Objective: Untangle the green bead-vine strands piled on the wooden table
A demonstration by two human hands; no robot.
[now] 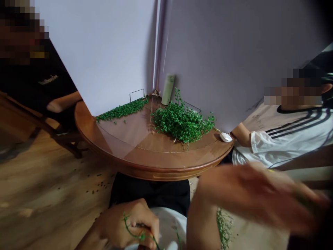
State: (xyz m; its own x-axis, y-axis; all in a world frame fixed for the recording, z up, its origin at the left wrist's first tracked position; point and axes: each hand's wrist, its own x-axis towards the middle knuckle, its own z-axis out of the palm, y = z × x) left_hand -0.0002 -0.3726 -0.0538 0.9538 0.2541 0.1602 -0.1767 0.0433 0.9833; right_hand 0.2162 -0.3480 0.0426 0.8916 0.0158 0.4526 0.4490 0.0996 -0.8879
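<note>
At the bottom, my left hand (139, 222) is closed, with a thin green plant sprig (142, 236) between its fingers. It is above a white container (171, 218), which is partly cut off by the frame's edge. My right hand (275, 198) is stretched out to the right and smeared by motion, so its fingers cannot be made out. On the round wooden table (166, 159) ahead lies a big heap of leafy green sprigs (182, 121). Small picked green leaves (122, 110) lie in a long pile to the left.
Tall pale panels (109, 52) divide the table, with a light green bottle (168, 89) in their corner. A white spoon-like item (225, 137) lies at the right rim. People sit at left and right. Thin green stems (224, 227) and dark bits (97, 187) lie low down.
</note>
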